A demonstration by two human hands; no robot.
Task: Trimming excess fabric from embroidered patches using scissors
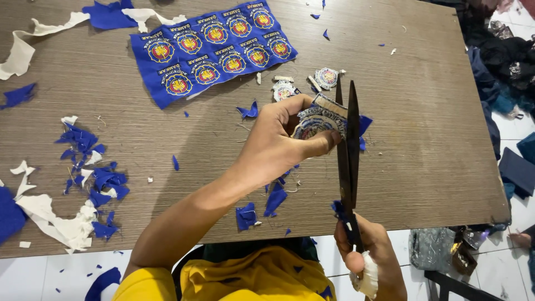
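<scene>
Trimming an embroidered patch [316, 121] with black scissors [348, 150].
Left hand [278, 142] fingers pinching patch, right hand [365, 251] gripping handles; likely needing turning patch, following its edge above worktop [423, 111].

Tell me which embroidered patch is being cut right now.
The patch pinched in the left hand, against the scissors held by the right hand. The two cut patches lie loose on the table.

My left hand [278, 142] over middle of table [434, 111], pinching patch [315, 120]. Scissors [348, 150] just right of it, in my right hand [370, 251] at near edge. Sheet of patches [212, 50] far left. Two cut patches [304, 83] between sheet and hand. Scrap pile [83, 178] near left.
</scene>
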